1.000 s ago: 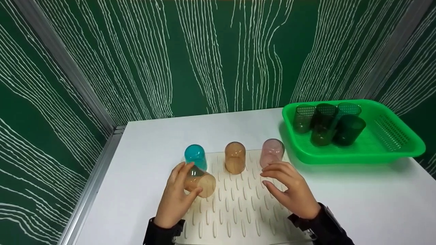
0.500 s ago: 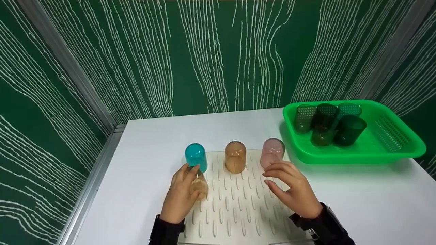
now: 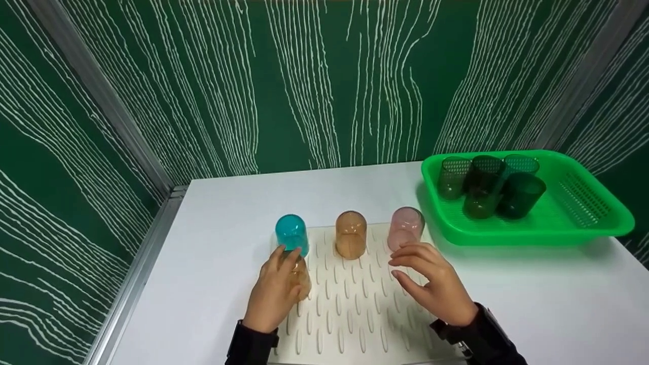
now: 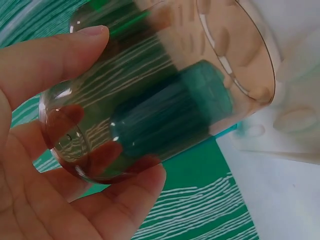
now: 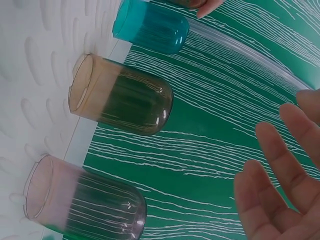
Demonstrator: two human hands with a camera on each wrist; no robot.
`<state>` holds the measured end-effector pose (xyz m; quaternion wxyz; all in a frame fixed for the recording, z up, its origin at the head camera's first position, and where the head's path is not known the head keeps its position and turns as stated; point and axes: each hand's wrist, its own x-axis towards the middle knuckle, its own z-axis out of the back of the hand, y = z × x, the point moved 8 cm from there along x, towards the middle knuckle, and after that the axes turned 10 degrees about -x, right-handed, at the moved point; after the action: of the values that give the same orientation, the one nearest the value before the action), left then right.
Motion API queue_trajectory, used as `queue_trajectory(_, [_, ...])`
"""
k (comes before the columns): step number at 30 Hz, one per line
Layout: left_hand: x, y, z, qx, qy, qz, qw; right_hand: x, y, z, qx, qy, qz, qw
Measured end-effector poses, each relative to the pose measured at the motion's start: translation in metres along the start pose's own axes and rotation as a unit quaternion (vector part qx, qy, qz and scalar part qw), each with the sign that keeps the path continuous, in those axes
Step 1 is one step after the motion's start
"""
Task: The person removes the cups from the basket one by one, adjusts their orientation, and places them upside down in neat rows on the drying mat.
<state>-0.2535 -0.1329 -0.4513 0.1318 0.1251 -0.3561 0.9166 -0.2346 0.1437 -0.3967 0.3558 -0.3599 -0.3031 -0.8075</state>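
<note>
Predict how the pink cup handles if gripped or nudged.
The pink cup is probably slippery up top: glossy and rounded. Its walls hold a clean round shape, so likely stiff. It stands mouth-down on the ridged mat, so a nudge may catch and tip it.

Booth-type wkspace, metal-framed grn walls (image 3: pixel 339 86)

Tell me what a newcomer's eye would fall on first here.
Probably the bright green basket at the right of the white table, with several cups gathered in its left part. Next, perhaps, the upside-down blue cup, amber cup and pink cup, in a row along the far side of the bumpy mat. Nearer, the left hand holds a second amber cup.
</note>
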Motion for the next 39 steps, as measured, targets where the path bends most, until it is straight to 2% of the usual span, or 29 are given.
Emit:
queue_trajectory(5, [0.001, 0.001, -0.001, -0.004, 0.003, 0.004, 1.0, 0.001, -0.003, 0.004, -0.005, 0.004, -0.004, 1.0])
queue_trajectory(10, [0.001, -0.001, 0.004, -0.011, -0.006, 0.005, 0.9999, 0.003, -0.007, 0.008, -0.012, 0.011, -0.019, 0.9997])
queue_trajectory(18, [0.003, -0.021, 0.017, -0.027, -0.059, -0.048, 0.9967, 0.003, -0.024, 0.022, -0.035, 0.025, -0.055, 0.9975])
queue_trajectory(23, [-0.002, -0.033, 0.021, -0.048, -0.078, -0.058, 0.9941, 0.01, -0.039, 0.039, -0.066, 0.024, -0.072, 0.995])
queue_trajectory(27, [-0.005, -0.047, 0.016, -0.052, -0.068, -0.078, 0.9933, 0.02, -0.054, 0.055, -0.085, 0.019, -0.083, 0.9927])
queue_trajectory(31, [-0.01, -0.062, 0.008, -0.054, -0.054, -0.119, 0.99, 0.029, -0.074, 0.069, -0.11, 0.022, -0.105, 0.9882])
queue_trajectory(35, [-0.013, -0.074, 0.001, -0.082, -0.035, -0.138, 0.9863, 0.036, -0.1, 0.08, -0.148, 0.036, -0.139, 0.9785])
queue_trajectory(39, [-0.015, -0.078, -0.007, -0.095, -0.003, -0.137, 0.986, 0.038, -0.133, 0.084, -0.16, 0.077, -0.196, 0.9643])
